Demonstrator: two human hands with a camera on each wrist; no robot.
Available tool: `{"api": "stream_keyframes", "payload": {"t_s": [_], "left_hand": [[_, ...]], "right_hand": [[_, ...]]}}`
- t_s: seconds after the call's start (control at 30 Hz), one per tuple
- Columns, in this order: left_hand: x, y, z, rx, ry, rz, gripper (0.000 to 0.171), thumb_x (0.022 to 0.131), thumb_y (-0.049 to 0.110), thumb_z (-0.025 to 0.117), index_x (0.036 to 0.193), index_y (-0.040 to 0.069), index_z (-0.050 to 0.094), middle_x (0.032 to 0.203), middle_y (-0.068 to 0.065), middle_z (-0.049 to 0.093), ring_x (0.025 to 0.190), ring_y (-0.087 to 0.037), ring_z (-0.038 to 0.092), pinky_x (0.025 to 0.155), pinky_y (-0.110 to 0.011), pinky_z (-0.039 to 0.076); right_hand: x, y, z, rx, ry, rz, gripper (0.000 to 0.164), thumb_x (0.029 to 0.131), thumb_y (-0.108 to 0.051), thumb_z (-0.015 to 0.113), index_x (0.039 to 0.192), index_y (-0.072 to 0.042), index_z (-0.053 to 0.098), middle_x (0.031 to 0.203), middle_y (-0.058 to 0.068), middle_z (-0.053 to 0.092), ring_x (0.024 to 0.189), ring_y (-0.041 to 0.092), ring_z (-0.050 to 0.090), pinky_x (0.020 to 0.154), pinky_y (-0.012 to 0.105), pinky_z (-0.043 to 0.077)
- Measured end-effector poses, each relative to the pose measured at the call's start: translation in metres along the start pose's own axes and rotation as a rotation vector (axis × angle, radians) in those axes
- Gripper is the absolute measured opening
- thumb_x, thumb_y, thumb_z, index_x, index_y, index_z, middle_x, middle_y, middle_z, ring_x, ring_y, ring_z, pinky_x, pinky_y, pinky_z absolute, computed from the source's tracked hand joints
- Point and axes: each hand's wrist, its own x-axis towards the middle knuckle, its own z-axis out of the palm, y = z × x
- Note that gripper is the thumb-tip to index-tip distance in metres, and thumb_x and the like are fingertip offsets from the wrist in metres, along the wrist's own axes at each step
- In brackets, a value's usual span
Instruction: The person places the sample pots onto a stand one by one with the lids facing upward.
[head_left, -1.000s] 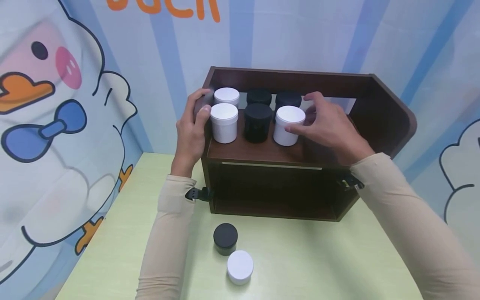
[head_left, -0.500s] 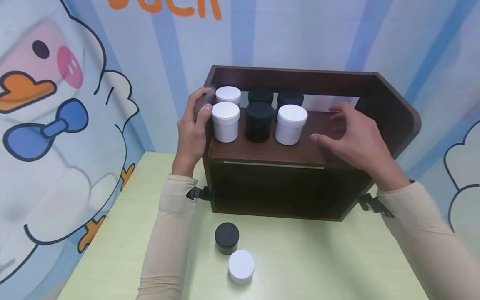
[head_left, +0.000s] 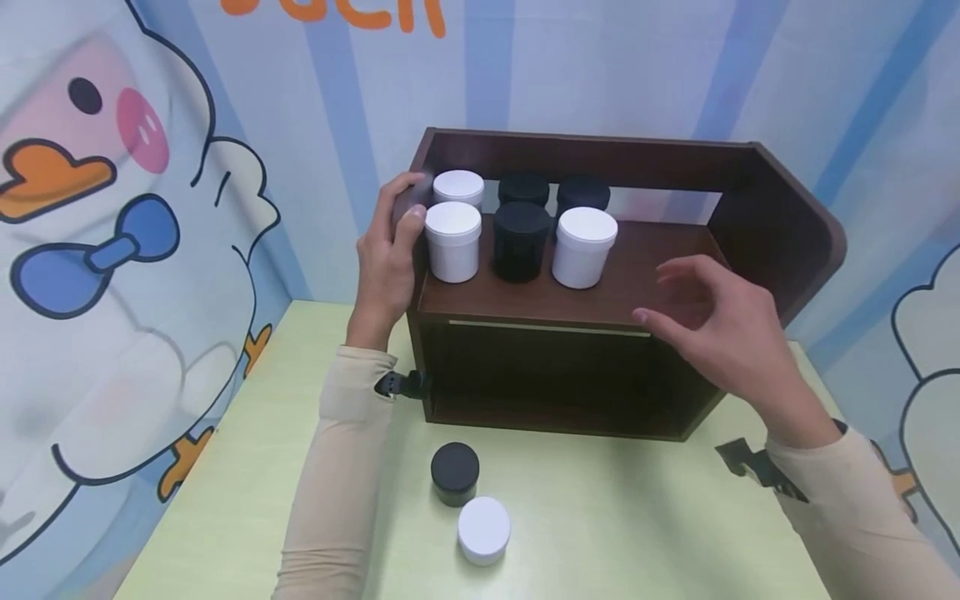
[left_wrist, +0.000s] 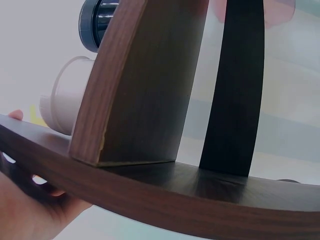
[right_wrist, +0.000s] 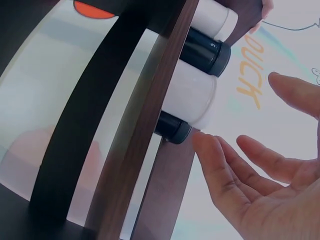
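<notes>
A dark brown two-level shelf (head_left: pixel 540 310) carries several lidded jars on its upper board. The front row is a white jar (head_left: pixel 453 250), a black jar (head_left: pixel 519 246) and another white jar (head_left: pixel 581 254); a white jar (head_left: pixel 458 185) and two black ones stand behind. My left hand (head_left: pixel 384 267) grips the shelf's left side panel (left_wrist: pixel 165 200), thumb inside by the white jars. With fingers loosely bent and holding nothing, my right hand (head_left: pixel 727 329) hovers before the upper board's right part, apart from the jars. The right wrist view also shows this hand (right_wrist: pixel 265 185) empty.
On the pale yellow-green table (head_left: pixel 585 517) in front of the shelf stand a black jar (head_left: pixel 454 473) and a white jar (head_left: pixel 483 531), close together. The shelf's raised right side panel (head_left: pixel 787 217) rises beyond my right hand. A duck-printed curtain (head_left: pixel 600 67) hangs behind.
My right hand has let go of the front right white jar and drawn back right and toward me. That jar stays on the upper board. My left hand keeps its grip.
</notes>
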Motion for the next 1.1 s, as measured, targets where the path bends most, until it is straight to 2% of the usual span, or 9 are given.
{"api": "stream_keyframes", "payload": {"t_s": [0.03, 0.13, 0.2, 0.27, 0.4, 0.5, 0.67, 0.93, 1.1], "left_hand": [[0.0, 0.0, 0.0, 0.001, 0.001, 0.001, 0.048, 0.095, 0.053, 0.042, 0.14, 0.039, 0.05, 0.153, 0.004, 0.049, 0.132, -0.022, 0.052, 0.109, -0.054, 0.041], [0.0, 0.0, 0.0, 0.007, 0.003, 0.004, 0.048, 0.095, 0.053, 0.041, 0.14, 0.038, 0.049, 0.153, 0.004, 0.049, 0.133, -0.022, 0.052, 0.11, -0.054, 0.04], [0.001, -0.001, -0.001, 0.01, 0.005, 0.01, 0.049, 0.095, 0.052, 0.041, 0.14, 0.037, 0.05, 0.153, 0.004, 0.049, 0.133, -0.021, 0.052, 0.11, -0.053, 0.04], [0.001, -0.001, -0.001, 0.011, 0.008, 0.015, 0.049, 0.095, 0.052, 0.041, 0.141, 0.037, 0.05, 0.153, 0.004, 0.049, 0.134, -0.021, 0.052, 0.11, -0.053, 0.04], [0.001, -0.001, -0.001, 0.007, 0.008, 0.014, 0.049, 0.094, 0.052, 0.042, 0.14, 0.037, 0.05, 0.153, 0.005, 0.049, 0.135, -0.021, 0.051, 0.111, -0.053, 0.039], [0.001, -0.001, 0.0, 0.006, 0.003, 0.01, 0.049, 0.094, 0.052, 0.042, 0.141, 0.037, 0.05, 0.153, 0.005, 0.049, 0.135, -0.021, 0.051, 0.111, -0.054, 0.039], [0.001, -0.001, 0.0, 0.008, 0.002, 0.014, 0.049, 0.095, 0.052, 0.042, 0.141, 0.037, 0.05, 0.153, 0.005, 0.049, 0.135, -0.02, 0.051, 0.111, -0.053, 0.039], [0.001, -0.001, -0.001, 0.017, 0.008, 0.013, 0.049, 0.095, 0.052, 0.042, 0.141, 0.036, 0.049, 0.153, 0.004, 0.049, 0.134, -0.021, 0.051, 0.111, -0.053, 0.04], [0.001, 0.0, 0.0, 0.011, 0.007, 0.01, 0.05, 0.094, 0.052, 0.042, 0.141, 0.036, 0.05, 0.153, 0.003, 0.049, 0.133, -0.021, 0.052, 0.11, -0.053, 0.04]], "right_hand": [[-0.002, 0.0, 0.001, 0.009, 0.002, -0.01, 0.055, 0.088, -0.038, 0.075, 0.133, -0.011, 0.058, 0.129, 0.015, 0.065, 0.104, 0.035, 0.071, 0.089, 0.054, 0.056], [-0.008, 0.0, 0.005, 0.039, 0.007, -0.054, 0.052, 0.087, -0.035, 0.077, 0.131, -0.013, 0.06, 0.127, 0.013, 0.067, 0.101, 0.032, 0.073, 0.083, 0.03, 0.058], [-0.011, -0.001, 0.008, 0.073, 0.0, -0.105, 0.051, 0.086, -0.031, 0.078, 0.131, -0.014, 0.06, 0.125, 0.012, 0.068, 0.099, 0.026, 0.073, 0.08, 0.015, 0.054], [-0.014, 0.0, 0.012, 0.112, -0.027, -0.186, 0.051, 0.085, -0.025, 0.081, 0.13, -0.014, 0.061, 0.122, 0.009, 0.069, 0.098, 0.016, 0.071, 0.078, 0.007, 0.049], [-0.018, 0.006, 0.021, 0.167, -0.143, -0.372, 0.049, 0.081, -0.014, 0.083, 0.126, -0.016, 0.063, 0.116, 0.0, 0.07, 0.1, -0.002, 0.063, 0.081, 0.017, 0.055], [-0.021, 0.012, 0.03, 0.198, -0.227, -0.456, 0.048, 0.08, -0.011, 0.083, 0.124, -0.016, 0.064, 0.114, -0.003, 0.07, 0.101, 0.0, 0.063, 0.082, 0.024, 0.057], [-0.026, 0.017, 0.049, 0.286, -0.289, -0.49, 0.05, 0.079, -0.011, 0.084, 0.124, -0.015, 0.064, 0.115, -0.001, 0.071, 0.103, 0.004, 0.065, 0.083, 0.027, 0.058], [-0.04, 0.018, 0.09, 0.398, -0.304, -0.488, 0.051, 0.077, -0.011, 0.086, 0.122, -0.019, 0.064, 0.113, -0.006, 0.071, 0.103, 0.005, 0.067, 0.082, 0.028, 0.059], [-0.049, 0.019, 0.116, 0.42, -0.309, -0.478, 0.05, 0.077, -0.016, 0.086, 0.122, -0.022, 0.064, 0.114, -0.006, 0.07, 0.102, 0.008, 0.068, 0.081, 0.028, 0.058]]}}
